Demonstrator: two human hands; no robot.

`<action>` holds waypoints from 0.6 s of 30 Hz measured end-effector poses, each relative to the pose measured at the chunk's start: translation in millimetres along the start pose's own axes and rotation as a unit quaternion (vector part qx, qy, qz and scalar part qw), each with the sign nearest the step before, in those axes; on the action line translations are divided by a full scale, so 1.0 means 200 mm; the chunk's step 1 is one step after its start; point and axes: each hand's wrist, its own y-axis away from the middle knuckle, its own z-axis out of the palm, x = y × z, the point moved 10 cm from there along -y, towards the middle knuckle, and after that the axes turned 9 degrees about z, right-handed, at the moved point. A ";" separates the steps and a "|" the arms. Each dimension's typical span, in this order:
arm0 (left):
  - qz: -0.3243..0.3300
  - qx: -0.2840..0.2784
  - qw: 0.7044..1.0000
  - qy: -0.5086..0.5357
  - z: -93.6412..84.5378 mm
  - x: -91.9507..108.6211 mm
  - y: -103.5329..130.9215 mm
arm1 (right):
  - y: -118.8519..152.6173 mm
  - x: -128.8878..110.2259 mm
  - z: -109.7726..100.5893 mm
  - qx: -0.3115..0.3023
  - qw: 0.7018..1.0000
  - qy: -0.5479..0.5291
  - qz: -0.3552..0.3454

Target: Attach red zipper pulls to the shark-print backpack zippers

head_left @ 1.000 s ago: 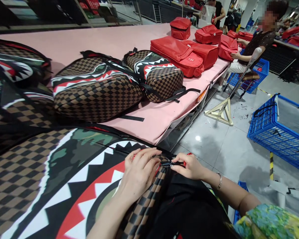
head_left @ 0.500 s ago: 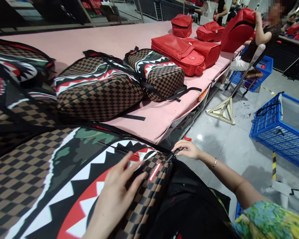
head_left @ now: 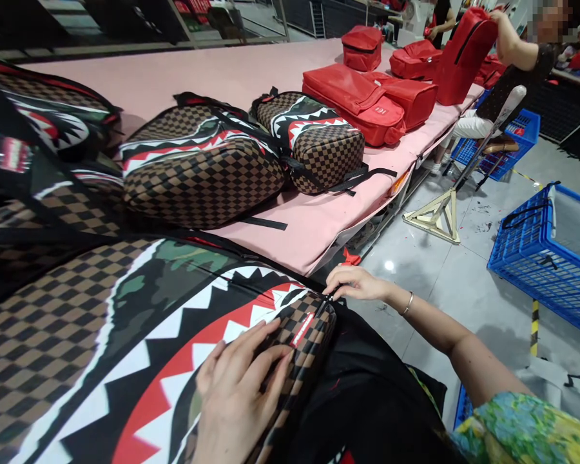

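A large brown checkered backpack (head_left: 101, 348) with a shark-mouth print lies across my lap and the near table edge. My left hand (head_left: 236, 393) rests flat on its front pocket, fingers spread, beside a small red label (head_left: 302, 328). My right hand (head_left: 355, 283) is at the pocket's far corner, fingers pinched on the black zipper pull (head_left: 329, 298).
Two more checkered shark backpacks (head_left: 203, 167) (head_left: 319, 138) and several red backpacks (head_left: 362, 103) lie on the pink table (head_left: 309, 225). A seated person (head_left: 512, 64) at the far right lifts a red bag. Blue plastic crates (head_left: 541, 258) stand on the grey floor.
My right hand has drawn the zipper pull away along the pocket edge to its far corner. My left hand slid back toward me and lies flat. The seated person raised a red backpack.
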 end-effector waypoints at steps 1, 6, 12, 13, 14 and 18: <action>-0.003 0.000 1.000 0.004 0.00 0.00 0.00 | 0.00 -0.01 0.00 -0.002 1.000 -0.002 -0.005; -0.011 0.001 1.000 0.013 0.00 -0.01 0.00 | -0.03 0.01 0.05 -0.049 0.998 -0.002 0.027; -0.009 0.012 1.000 0.006 -0.01 0.01 -0.03 | -0.07 -0.07 0.16 -0.109 0.994 -0.002 0.008; -0.009 0.012 1.000 0.006 -0.01 0.02 -0.03 | -0.08 -0.09 0.17 -0.119 0.993 0.002 0.006; -0.010 0.012 1.000 0.007 -0.01 0.02 -0.03 | -0.08 -0.10 0.19 -0.127 0.992 0.008 0.007; -0.017 0.020 1.000 0.014 -0.02 0.01 -0.03 | -0.08 -0.16 0.21 -0.138 0.990 0.029 -0.009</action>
